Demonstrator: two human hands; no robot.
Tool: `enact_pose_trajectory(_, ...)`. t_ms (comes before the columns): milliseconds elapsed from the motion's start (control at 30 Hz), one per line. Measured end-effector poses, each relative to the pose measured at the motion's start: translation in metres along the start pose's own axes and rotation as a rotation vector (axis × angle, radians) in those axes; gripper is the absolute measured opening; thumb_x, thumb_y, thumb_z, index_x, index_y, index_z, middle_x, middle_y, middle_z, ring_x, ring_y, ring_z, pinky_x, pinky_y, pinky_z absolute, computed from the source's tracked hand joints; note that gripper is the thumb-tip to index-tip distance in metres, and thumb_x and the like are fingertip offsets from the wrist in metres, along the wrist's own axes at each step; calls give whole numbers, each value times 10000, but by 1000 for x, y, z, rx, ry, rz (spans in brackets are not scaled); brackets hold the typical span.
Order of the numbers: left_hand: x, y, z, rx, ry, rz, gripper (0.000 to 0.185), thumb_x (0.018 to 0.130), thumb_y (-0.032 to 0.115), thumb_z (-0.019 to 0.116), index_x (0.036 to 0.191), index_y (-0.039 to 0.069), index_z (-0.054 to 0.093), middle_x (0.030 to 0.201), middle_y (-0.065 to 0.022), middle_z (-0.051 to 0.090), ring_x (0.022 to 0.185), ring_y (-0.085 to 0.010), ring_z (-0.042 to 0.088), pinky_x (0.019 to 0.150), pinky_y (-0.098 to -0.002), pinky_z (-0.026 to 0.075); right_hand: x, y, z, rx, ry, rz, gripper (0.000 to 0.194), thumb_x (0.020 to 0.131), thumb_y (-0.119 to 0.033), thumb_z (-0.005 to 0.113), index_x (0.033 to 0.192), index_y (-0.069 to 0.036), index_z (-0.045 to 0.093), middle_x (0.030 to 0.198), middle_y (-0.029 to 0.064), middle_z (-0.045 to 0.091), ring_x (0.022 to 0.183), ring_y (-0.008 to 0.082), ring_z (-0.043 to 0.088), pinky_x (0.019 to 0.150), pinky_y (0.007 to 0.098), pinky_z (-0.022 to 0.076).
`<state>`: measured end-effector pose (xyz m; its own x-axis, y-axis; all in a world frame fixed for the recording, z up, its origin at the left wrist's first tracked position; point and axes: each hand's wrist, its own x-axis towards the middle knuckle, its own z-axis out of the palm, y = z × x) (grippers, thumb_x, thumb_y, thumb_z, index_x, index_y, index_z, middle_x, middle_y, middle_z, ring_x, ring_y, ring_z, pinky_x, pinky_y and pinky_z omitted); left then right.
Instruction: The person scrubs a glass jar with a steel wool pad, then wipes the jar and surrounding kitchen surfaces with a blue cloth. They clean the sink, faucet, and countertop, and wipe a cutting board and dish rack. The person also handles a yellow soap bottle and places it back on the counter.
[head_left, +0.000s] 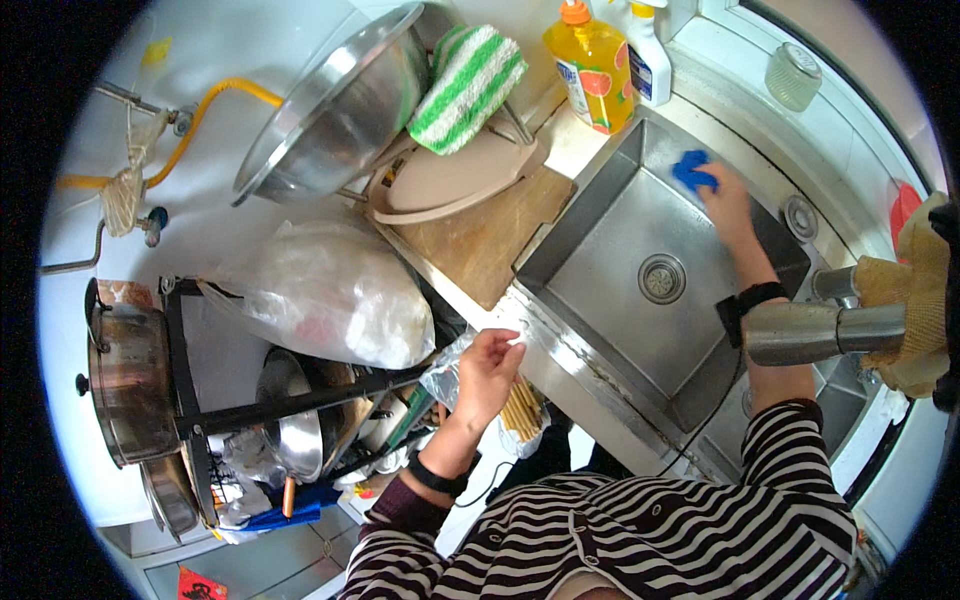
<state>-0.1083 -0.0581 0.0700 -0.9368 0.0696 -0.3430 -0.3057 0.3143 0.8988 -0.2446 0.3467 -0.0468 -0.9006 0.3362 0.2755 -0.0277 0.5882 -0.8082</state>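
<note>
My right hand (726, 199) grips a bunched blue cloth (691, 169) against the upper inside wall of the stainless steel sink (600, 262). A round drain strainer (661, 278) sits in the sink floor, below and left of that hand. My left hand (486, 369) hangs in the air near the counter's front edge, its fingers loosely curled and nothing in them. Below the left hand is a plastic bag of thin yellowish sticks (523, 411). A metal faucet (825, 334) reaches over my right forearm and hides part of it.
Left of the sink lies a wooden cutting board (480, 232). A large steel basin (337, 112) and a green-striped towel (471, 88) stand above it. Dish soap (592, 75) and a spray bottle (649, 56) flank the sink's far corner. A black rack (292, 405) holds pans.
</note>
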Motion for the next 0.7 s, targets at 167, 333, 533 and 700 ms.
enact_pose_trajectory(167,-50,-19,-18,-42,47,-155,128,904,98,649,936,-6,582,771,-29,600,555,-63,520,474,-206,443,15,-76,111,30,-111,-366,352,748,40,599,1079,-77,613,1059,145,633,1009,340,579,876,388,472)
enact_pose_trajectory(333,-86,-39,-21,-31,155,-205,117,915,100,628,916,-6,579,696,-22,572,524,-87,535,483,-217,446,49,-107,186,-415,-124,-380,385,839,-50,567,1222,-80,576,1341,121,517,1253,307,445,1050,390,361)
enact_pose_trajectory(533,-106,-58,-34,-58,167,-273,84,898,50,623,922,-16,577,732,-31,589,541,-89,541,491,-223,461,44,-98,172,-463,-363,-427,250,840,-69,573,1075,-59,657,1325,105,530,1230,303,471,1032,383,385)
enact_pose_trajectory(700,-115,-78,-68,-98,206,-228,80,898,68,634,905,2,590,737,-15,604,553,-59,536,474,-202,456,32,-118,137,-611,-407,-279,193,807,-83,585,989,-48,640,1051,140,625,1055,292,583,921,384,460)
